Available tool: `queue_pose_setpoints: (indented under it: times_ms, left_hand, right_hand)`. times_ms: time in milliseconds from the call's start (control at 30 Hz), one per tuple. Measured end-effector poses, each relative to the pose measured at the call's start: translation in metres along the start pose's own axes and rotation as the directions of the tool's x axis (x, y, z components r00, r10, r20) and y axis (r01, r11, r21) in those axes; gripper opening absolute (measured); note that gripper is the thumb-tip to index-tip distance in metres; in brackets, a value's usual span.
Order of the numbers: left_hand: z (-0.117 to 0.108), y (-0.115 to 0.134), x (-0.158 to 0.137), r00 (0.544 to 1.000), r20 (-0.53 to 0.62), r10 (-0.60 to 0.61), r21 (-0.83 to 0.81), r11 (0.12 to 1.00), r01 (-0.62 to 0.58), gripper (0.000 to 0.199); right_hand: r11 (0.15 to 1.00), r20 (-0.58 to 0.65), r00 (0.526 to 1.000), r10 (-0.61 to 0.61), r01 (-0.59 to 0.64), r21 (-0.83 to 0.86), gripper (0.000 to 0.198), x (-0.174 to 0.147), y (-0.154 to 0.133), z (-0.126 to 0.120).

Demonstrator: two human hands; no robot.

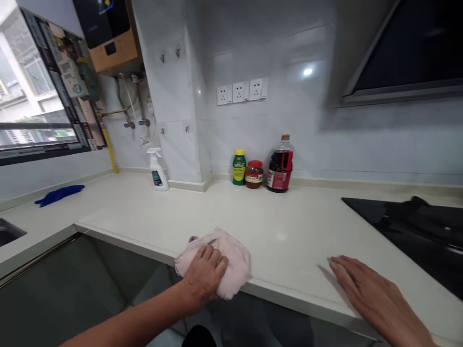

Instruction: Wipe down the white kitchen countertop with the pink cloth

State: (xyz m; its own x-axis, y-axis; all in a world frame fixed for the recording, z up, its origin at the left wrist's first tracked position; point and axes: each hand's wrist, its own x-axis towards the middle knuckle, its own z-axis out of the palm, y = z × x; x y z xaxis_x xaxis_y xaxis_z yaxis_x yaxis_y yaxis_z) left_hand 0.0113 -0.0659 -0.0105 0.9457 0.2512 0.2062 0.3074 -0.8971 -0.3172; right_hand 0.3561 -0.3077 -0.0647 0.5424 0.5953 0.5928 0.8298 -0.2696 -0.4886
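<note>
My left hand [207, 272] is closed on a pale pink cloth [235, 258] at the counter's front edge. Part of the cloth hangs over that edge. Just beyond my fingers a small dark pointed shape shows on the cloth; I cannot tell whether it is a print or an object. A small purplish bit [193, 238] peeks out at the cloth's far left side. Over to the right, my right hand [372, 294] is held low over the counter with its fingers stretched out and nothing in it.
On the white counter [289, 226], a green squeeze bottle [239, 167], a red-lidded jar [254, 174] and a large dark sauce bottle [280, 166] stand by the wall. Left are a spray bottle [157, 171] and blue cloth [60, 195]; right, a black cooktop [415, 226].
</note>
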Motion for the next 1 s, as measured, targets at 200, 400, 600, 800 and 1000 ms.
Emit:
queue_pose_setpoints:
  times_ms: [200, 400, 600, 800, 1000]
  left_hand:
    - [-0.009, 0.089, 0.060, 0.977, -0.139, 0.161, 0.009, 0.987, -0.162, 0.048]
    - [-0.028, 0.162, 0.109, 0.945, -0.238, 0.224, -0.008, 0.972, -0.233, 0.027]
    - [-0.033, 0.188, 0.131, 0.949, -0.233, 0.211, -0.108, 0.965, -0.241, 0.029]
    - [-0.045, 0.131, 0.104, 0.916, -0.196, 0.350, -0.340, 0.852, -0.398, 0.060]
    - [-0.019, 0.005, 0.070, 0.956, -0.292, 0.029, -0.455, 0.875, -0.165, 0.045]
  right_hand:
    - [0.997, -0.012, 1.000, 0.009, -0.008, 0.078, 0.053, -0.009, -0.017, -0.012]
    - [0.977, -0.151, 0.982, 0.118, -0.087, 0.194, 0.051, 0.001, -0.043, -0.026]
    - [0.924, -0.248, 0.956, 0.160, -0.057, 0.378, 0.040, -0.039, -0.097, -0.027]
    - [0.966, -0.042, 0.965, -0.258, 0.256, -0.047, 0.057, -0.065, -0.100, 0.000]
    - [0.850, 0.198, 0.971, -0.135, 0.216, -0.481, 0.102, -0.046, -0.130, 0.030]
